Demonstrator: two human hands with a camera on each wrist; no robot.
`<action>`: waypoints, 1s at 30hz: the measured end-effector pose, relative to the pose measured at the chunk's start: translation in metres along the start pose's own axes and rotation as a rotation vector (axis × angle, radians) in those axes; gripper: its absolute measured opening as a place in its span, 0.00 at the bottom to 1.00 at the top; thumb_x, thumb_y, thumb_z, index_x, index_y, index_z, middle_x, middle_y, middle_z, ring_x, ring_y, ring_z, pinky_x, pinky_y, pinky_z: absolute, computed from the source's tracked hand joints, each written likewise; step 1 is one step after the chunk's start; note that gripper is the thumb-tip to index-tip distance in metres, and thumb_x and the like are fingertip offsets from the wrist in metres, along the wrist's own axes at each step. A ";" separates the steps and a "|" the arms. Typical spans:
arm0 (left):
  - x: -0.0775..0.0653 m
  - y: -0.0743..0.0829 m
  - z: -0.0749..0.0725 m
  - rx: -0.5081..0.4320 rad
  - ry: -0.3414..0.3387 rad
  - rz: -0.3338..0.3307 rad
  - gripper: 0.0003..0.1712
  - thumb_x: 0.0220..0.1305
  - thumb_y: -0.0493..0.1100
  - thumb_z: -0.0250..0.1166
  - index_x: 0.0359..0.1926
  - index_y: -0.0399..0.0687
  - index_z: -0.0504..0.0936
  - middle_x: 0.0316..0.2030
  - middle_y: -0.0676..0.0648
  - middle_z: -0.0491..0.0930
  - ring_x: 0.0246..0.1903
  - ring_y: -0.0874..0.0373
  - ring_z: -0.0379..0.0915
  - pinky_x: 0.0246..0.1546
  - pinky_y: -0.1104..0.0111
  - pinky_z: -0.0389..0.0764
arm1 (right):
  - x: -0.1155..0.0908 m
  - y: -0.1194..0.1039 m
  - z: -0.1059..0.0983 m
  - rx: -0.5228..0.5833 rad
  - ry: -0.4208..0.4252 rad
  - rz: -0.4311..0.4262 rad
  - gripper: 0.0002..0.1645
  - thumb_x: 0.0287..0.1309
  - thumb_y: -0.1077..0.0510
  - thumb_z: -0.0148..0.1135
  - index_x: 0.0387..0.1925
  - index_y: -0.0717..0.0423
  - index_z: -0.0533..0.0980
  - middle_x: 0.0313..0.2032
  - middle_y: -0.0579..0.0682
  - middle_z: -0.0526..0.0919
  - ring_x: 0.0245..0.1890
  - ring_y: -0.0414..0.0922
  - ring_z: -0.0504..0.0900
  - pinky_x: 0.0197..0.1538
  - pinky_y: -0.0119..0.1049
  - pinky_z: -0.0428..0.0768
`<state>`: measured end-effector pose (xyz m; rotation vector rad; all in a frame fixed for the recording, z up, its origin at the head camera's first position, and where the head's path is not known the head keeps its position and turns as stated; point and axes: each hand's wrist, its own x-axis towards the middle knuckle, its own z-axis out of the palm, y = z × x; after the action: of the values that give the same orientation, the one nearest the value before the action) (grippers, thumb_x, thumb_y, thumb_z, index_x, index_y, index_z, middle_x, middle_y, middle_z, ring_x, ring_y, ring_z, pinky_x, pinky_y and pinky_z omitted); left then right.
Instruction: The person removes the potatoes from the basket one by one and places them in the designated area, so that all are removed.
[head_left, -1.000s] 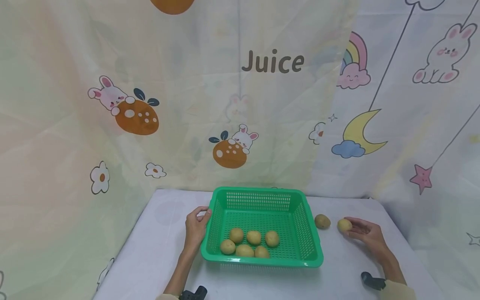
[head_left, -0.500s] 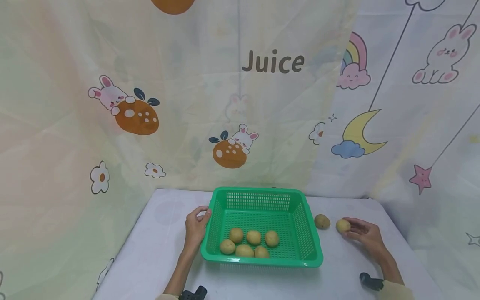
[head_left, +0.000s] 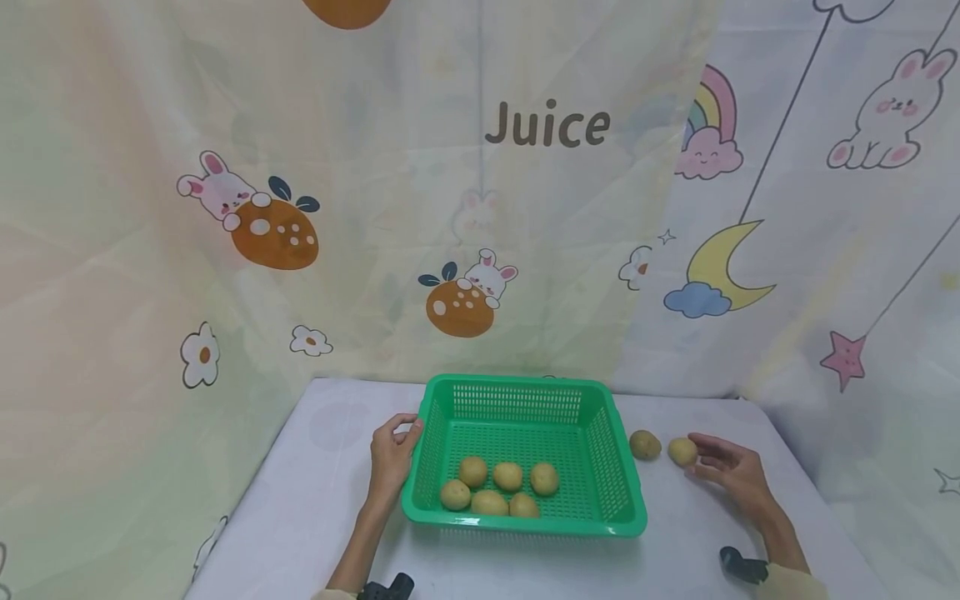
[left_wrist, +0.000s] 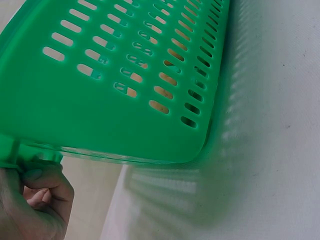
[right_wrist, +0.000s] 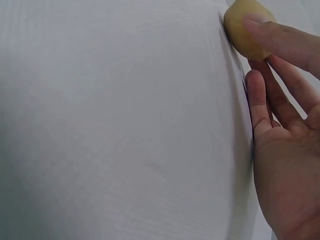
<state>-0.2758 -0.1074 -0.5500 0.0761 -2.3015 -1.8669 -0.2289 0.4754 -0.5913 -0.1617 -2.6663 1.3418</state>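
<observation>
My left hand [head_left: 392,458] grips the left rim of a green plastic basket [head_left: 570,527] in the head view. Thumb and curled fingers close on that rim in the left wrist view, beside the slotted basket wall [left_wrist: 100,117]. Several potatoes [head_left: 507,477] lie in the front part of the basket. To its right, my right hand [head_left: 737,473] holds a potato [head_left: 681,452] at its fingertips, low at the table. In the right wrist view the thumb lies across this potato [right_wrist: 239,30], with fingers behind it.
Another potato [head_left: 645,445] lies on the table between the basket and the held one. The white-covered table [head_left: 300,483] meets printed cloth curtains [head_left: 375,250] at the back and sides.
My right hand's potato has shifted slightly left, towards the loose potato, and sits farther out at the fingertips. The left hand and basket have not moved.
</observation>
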 end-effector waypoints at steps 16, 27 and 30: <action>0.000 0.000 0.000 -0.019 -0.001 -0.006 0.18 0.83 0.45 0.63 0.60 0.34 0.84 0.30 0.35 0.91 0.22 0.55 0.88 0.23 0.70 0.85 | -0.006 -0.004 -0.003 0.072 0.026 0.029 0.49 0.62 0.51 0.82 0.76 0.65 0.70 0.62 0.36 0.85 0.49 0.13 0.77 0.52 0.13 0.79; -0.001 0.002 0.000 -0.018 -0.001 -0.001 0.19 0.83 0.45 0.63 0.60 0.33 0.84 0.29 0.36 0.91 0.22 0.54 0.87 0.22 0.71 0.84 | -0.008 -0.006 -0.001 0.072 0.021 0.089 0.53 0.61 0.47 0.82 0.80 0.62 0.67 0.64 0.37 0.84 0.49 0.12 0.76 0.52 0.11 0.76; -0.001 0.002 0.000 -0.018 0.002 -0.008 0.18 0.83 0.45 0.63 0.60 0.34 0.84 0.29 0.36 0.91 0.22 0.54 0.87 0.23 0.71 0.84 | -0.007 -0.005 0.000 0.069 0.025 0.093 0.54 0.61 0.47 0.83 0.80 0.62 0.67 0.66 0.43 0.84 0.49 0.12 0.75 0.52 0.11 0.76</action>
<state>-0.2749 -0.1071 -0.5480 0.0852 -2.2861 -1.8893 -0.2220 0.4710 -0.5880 -0.2963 -2.6170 1.4467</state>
